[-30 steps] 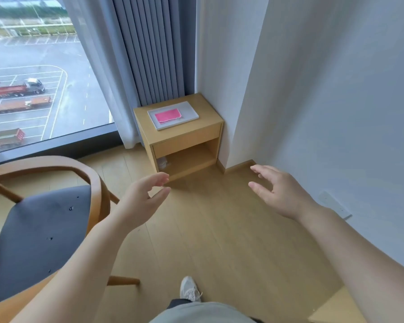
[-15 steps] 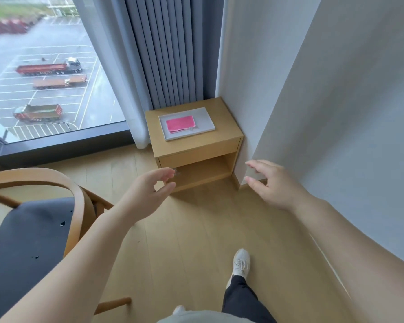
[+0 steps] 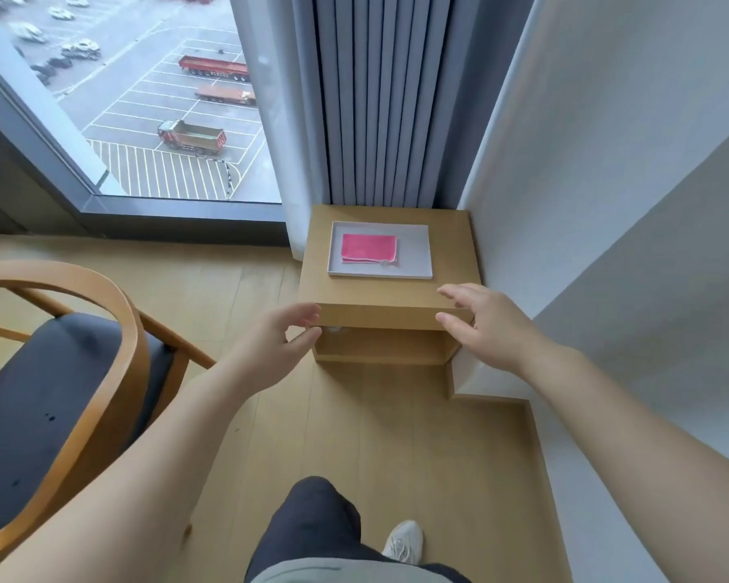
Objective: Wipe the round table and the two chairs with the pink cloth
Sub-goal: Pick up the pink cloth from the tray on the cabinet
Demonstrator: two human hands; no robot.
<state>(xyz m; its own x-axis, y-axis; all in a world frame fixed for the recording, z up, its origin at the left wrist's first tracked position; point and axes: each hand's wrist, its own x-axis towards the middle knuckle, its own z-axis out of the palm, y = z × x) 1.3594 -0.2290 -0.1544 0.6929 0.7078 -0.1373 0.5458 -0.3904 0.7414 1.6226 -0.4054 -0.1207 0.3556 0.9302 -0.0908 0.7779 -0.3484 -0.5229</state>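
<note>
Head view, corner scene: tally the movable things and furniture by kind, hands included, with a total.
Pink cloth: 1
White tray: 1
Wooden side cabinet: 1
Chair: 1
Hands, both empty: 2, left hand, right hand
Total: 6

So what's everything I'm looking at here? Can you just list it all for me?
cloth: one, pink, folded flat on the tray
tray: one, white, on top of the small cabinet
cabinet: one, light wood, open shelf below, in the corner by the wall
chair: one, wooden frame with dark seat, on the left
curtain: one, grey-blue, pleated, behind the cabinet
window: one, dark frame, looking onto a car park with trucks
floor: light wood
wall: white, on the right
leg: one, dark trousers, bottom centre
shoe: one, white
left hand: empty, near the cabinet's front left edge
right hand: empty, near its front right edge
</note>
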